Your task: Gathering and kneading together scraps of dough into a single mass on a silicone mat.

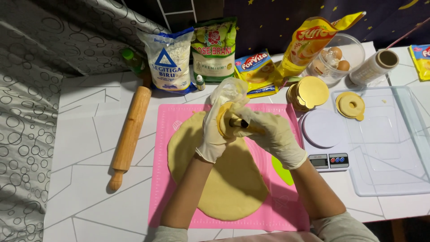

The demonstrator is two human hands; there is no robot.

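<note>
Bright light from overhead falls evenly, and focus stays sharp. The rolling pin [130, 134] casts a short soft shadow. Edges bend with slight wide-angle distortion.

Your gloved left hand [214, 134] and right hand [273, 134] cover the middle of the rolled dough [233, 183], and your forearms hide more of it and of the pink mat [174, 179]. The small disc [224, 121] you hold is mostly wrapped by fingers, and the dark tool [239, 123] shows only in part. The packet [421, 60] at right is cut by the edge.
</note>
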